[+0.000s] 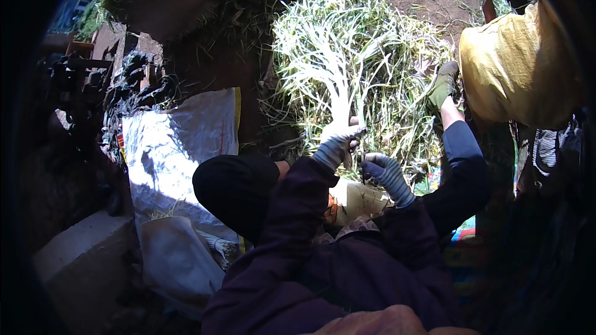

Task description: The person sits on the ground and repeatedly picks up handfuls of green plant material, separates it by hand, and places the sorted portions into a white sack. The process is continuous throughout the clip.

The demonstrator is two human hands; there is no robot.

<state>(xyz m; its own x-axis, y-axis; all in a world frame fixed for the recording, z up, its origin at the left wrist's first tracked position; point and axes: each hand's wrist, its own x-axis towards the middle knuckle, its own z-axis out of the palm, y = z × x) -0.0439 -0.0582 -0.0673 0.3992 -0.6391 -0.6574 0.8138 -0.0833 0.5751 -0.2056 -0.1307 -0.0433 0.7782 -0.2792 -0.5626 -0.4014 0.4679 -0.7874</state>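
My left hand (336, 142), in a striped knitted glove, is closed around the lower part of a bunch of long green leafy stalks (341, 97), whose pale leaves fan out away from me in bright sun. Just to its right, my right hand (384, 173), in a similar glove, has its fingers curled close to the lower end of another stalk (360, 111); whether it grips that stalk cannot be told. Beneath and beyond both hands spreads a large heap of cut green leaves (400, 83). A pale sack or cloth with an orange mark (356, 200) lies between my legs.
To the left a white woven sack (163, 149) lies flat, with a pale bag (174, 251) and bundled white stalks (221, 245) on its near end. A concrete block (84, 242) stands further left. At the right are my shoe (444, 84) and a full yellow sack (517, 70).
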